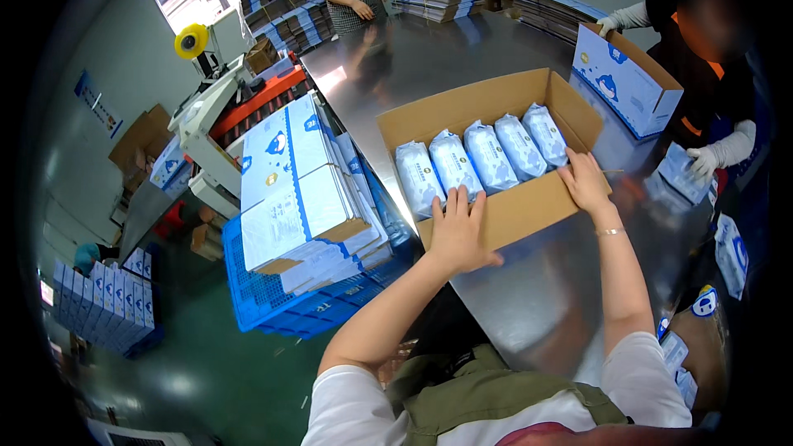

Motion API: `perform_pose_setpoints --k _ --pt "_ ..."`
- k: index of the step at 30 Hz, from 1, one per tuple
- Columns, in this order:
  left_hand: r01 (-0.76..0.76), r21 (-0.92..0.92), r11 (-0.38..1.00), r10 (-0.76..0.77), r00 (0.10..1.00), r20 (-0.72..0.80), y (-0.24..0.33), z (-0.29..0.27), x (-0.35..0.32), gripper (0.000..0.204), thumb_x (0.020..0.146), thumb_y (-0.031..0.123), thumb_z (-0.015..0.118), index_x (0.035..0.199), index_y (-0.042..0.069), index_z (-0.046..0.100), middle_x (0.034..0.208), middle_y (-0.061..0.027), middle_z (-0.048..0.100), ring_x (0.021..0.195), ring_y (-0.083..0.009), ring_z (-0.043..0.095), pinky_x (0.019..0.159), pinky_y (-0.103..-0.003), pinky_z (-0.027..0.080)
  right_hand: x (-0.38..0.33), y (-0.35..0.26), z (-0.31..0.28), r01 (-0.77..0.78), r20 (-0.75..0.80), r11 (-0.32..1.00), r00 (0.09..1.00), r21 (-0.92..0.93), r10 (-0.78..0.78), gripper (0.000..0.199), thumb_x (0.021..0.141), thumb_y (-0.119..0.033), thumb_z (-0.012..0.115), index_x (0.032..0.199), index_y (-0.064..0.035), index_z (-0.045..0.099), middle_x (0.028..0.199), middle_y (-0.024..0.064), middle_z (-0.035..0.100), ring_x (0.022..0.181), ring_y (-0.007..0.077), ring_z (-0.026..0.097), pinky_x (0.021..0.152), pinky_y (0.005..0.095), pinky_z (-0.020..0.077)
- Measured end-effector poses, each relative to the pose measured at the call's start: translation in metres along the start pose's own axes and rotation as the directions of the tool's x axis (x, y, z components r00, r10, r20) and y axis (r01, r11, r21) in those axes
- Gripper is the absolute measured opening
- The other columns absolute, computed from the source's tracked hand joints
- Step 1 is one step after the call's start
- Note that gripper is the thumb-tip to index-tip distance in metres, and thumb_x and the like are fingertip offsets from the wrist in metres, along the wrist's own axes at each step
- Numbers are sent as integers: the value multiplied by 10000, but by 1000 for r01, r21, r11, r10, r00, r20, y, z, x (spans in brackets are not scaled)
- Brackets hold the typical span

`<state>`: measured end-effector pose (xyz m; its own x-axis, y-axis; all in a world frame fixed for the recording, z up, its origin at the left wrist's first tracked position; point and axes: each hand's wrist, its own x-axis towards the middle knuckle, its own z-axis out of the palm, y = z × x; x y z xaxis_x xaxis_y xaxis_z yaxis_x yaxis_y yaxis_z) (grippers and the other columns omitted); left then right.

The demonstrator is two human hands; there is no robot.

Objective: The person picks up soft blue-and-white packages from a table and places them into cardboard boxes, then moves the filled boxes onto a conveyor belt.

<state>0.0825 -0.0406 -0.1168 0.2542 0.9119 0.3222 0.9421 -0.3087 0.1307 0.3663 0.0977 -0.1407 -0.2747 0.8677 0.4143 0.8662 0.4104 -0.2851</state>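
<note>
I'm looking down through the head camera, and the left hand (pixel 458 235) is spreading wide, palm down, its fingers fanning over the near edge of an open cardboard carton (pixel 529 219) with their tips resting against the lower end of the second pack (pixel 453 161) from the left; its thumb is sticking out to the right along the near flap, and I'm seeing nothing gripped there. Over at the carton's near right corner, the right hand (pixel 588 184) is lying across the brown cardboard, fingers pointing away and close beside the fifth pack (pixel 543 134); I'm seeing it touching the carton, but whether it's pinching the edge I cannot tell, as the undersides of the fingers are hiding from me. Five pale blue and white packs are sitting side by side inside, and the carton itself is standing on the shiny metal table (pixel 396 54), directly in front of the person. To the left, flattened cartons (pixel 268 153) are piling above a blue crate (pixel 241 285). Across on the right, a co-worker's white-gloved hand (pixel 625 18) is touching the top of a second carton (pixel 615 87), while the other gloved hand (pixel 717 155) is holding a loose pack (pixel 679 172).
</note>
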Motion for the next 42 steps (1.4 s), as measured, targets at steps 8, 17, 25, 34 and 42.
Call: perform_pose_setpoints --k 8,17,25,34,42 --pt "-160 -488 858 417 772 480 -74 -74 -10 521 687 126 725 1177 10 592 1155 -180 607 1049 -324 570 884 -356 465 -212 -54 -139 83 117 897 982 433 -148 590 770 -393 679 1178 22 578 1254 234 553 1206 376 511 1030 447 387" --pt "-370 -194 909 290 893 -345 -71 -61 8 551 617 123 802 1128 48 611 1203 -188 581 1115 -367 549 978 -448 434 -324 -74 11 -79 -335 815 886 574 321 1117 746 -338 748 1470 66 0 1497 240 156 1380 351 200 1150 430 96" --pt "786 20 618 -686 551 -476 -331 -66 -127 715 610 378 862 1126 -34 586 1250 -211 554 1164 -368 525 1000 -431 413 -185 -137 67 -155 -417 722 726 674 546 939 781 -30 675 1473 51 45 1498 231 167 1395 320 190 1149 423 108" --pt "983 173 61 -987 34 157 -405 -71 -137 988 563 557 854 1240 -92 542 1389 -231 434 1273 -361 446 1000 -403 444 206 -131 142 -103 -263 927 942 362 207 797 792 -136 712 1441 16 275 1458 226 363 1348 322 372 1104 363 308" --pt "997 -52 -56 -993 -51 107 -457 -57 -188 746 570 397 902 1080 -85 648 1205 -219 592 1002 -310 637 844 -371 524 -17 -197 142 245 337 872 851 424 -403 628 767 -194 691 1341 -60 476 1408 196 428 1307 341 402 1110 455 297"
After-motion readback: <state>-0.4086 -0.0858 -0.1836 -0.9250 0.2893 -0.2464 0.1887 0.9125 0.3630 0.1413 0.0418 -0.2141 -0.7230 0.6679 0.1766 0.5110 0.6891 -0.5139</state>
